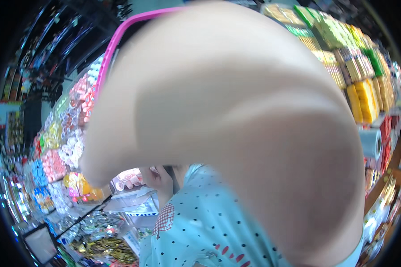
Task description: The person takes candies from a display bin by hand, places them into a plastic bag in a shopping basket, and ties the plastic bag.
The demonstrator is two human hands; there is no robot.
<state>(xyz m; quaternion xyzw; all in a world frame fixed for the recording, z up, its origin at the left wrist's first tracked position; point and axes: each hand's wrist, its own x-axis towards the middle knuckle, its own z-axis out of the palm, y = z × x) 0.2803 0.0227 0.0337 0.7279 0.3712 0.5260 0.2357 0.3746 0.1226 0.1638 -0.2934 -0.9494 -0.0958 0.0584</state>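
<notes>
My right hand (pixel 218 102) and arm fill the middle of the head view, very close to the camera and smeared, so I cannot make out the fingers or anything in them. Behind them curves a bright pink plastic rim (pixel 114 42), mostly hidden. Below, partly covered, my left hand (pixel 160 182) has curled fingers; what they hold, if anything, is unclear. Beside it lie small pink items (pixel 128 180) in clear wrapping and a clear plastic package (pixel 133 199). My pale blue dotted clothing (pixel 196 209) shows underneath.
Bagged colourful small goods (pixel 53 164) are heaped along the left. Stacks of yellow and green packs (pixel 361 100) stand at upper right, above a clear roll (pixel 370 144) and brown cartons (pixel 396 175). Shiny packets (pixel 98 244) lie at lower left, near a black-framed panel (pixel 40 242).
</notes>
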